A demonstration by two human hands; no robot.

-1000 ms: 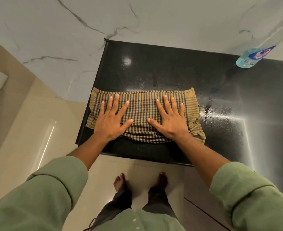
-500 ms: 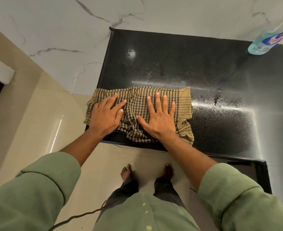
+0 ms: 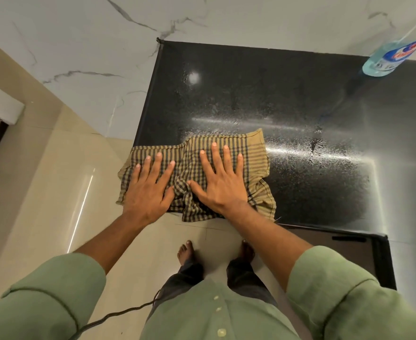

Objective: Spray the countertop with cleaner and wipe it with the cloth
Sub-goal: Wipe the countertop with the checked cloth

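Wipe stroke in progress: cloth drawn to the near left corner of the desk.

The black desk (image 3: 287,99) shows spray droplets across the centre and right of the frame. The checked cloth (image 3: 256,155), spread wide a second ago, is now bunched between the hands and overhangs the near edge at centre frame. The left hand (image 3: 150,190) and right hand (image 3: 222,184) press it flat, fingers straight, gripping nothing. The spray bottle (image 3: 393,57) stands upper right. Judgement: the wet right area remains unwiped.

black countertop (image 3: 251,94), wet; checked cloth (image 3: 253,153) at near-left corner; spray bottle (image 3: 388,60) far right
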